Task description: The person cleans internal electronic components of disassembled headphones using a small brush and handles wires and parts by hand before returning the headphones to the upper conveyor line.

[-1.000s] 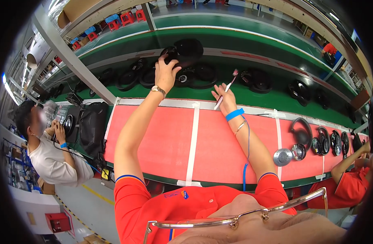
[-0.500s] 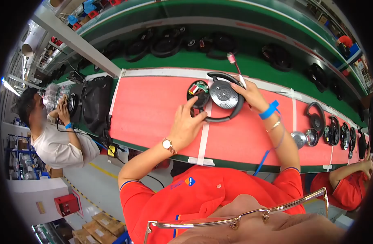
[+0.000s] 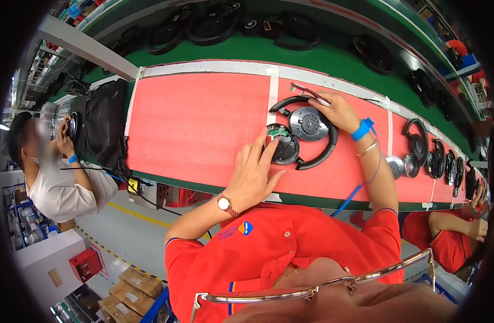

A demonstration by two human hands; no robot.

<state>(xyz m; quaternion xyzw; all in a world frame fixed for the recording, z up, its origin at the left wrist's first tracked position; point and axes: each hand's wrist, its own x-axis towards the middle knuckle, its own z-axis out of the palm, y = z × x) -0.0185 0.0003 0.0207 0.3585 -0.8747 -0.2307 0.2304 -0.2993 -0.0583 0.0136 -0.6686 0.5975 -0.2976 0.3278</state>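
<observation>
A pair of black headphones (image 3: 332, 141) lies on the pink mat, its headband curving to the right. One earcup shows a silver-grey perforated disc (image 3: 309, 123). The other earcup (image 3: 288, 148) is opened, with a green circuit board (image 3: 278, 131) inside. My left hand (image 3: 253, 175) has its fingers stretched out, fingertips at the edge of the opened earcup. My right hand (image 3: 337, 110) is closed round a slim dark red tool (image 3: 310, 92), which looks like a small brush, just above the perforated earcup. Its grip end is partly hidden by the fingers.
More headphones (image 3: 418, 144) and loose round parts (image 3: 395, 167) line the mat to the right. Several black headphones stand on the green shelf (image 3: 333, 59) behind. A black bag (image 3: 104, 124) and a co-worker (image 3: 69, 185) are at left; another person (image 3: 438, 237) sits at right.
The headphones have turned and shifted slightly right and toward me. My left hand has moved down with its fingers more stretched. The tool in my right hand has tipped from steep to nearly flat.
</observation>
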